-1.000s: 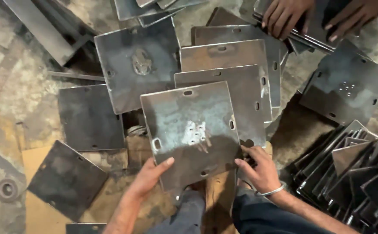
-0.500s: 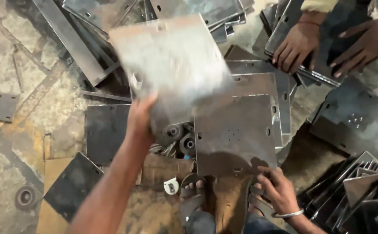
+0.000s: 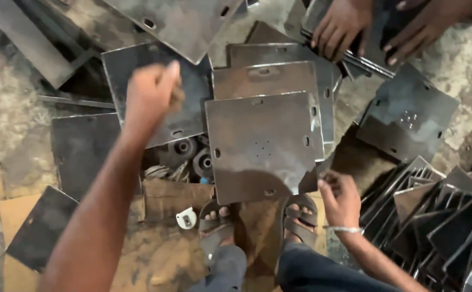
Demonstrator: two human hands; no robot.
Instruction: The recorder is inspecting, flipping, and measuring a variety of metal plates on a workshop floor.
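Observation:
My left hand (image 3: 152,92) hangs with its fingers curled and nothing in them, above a dark square steel plate (image 3: 138,70). Just beyond it a larger grey plate (image 3: 176,21) lies tilted at the top edge of the view. My right hand (image 3: 341,197) pinches the notched near-right corner of the top steel plate (image 3: 263,143) on a stack of similar plates with slots and small holes. The stack stands in front of my sandalled feet (image 3: 217,227).
Another person's two hands (image 3: 344,24) rest on plates at the top right. A loose plate (image 3: 409,116) lies to the right, bent metal pieces (image 3: 436,216) are piled at the lower right, round metal parts (image 3: 192,154) sit left of the stack, and cardboard (image 3: 14,216) lies at the lower left.
My left hand lifted the top plate off the stack, swung it up and to the far left and let it go. My right hand stayed at the stack's near corner.

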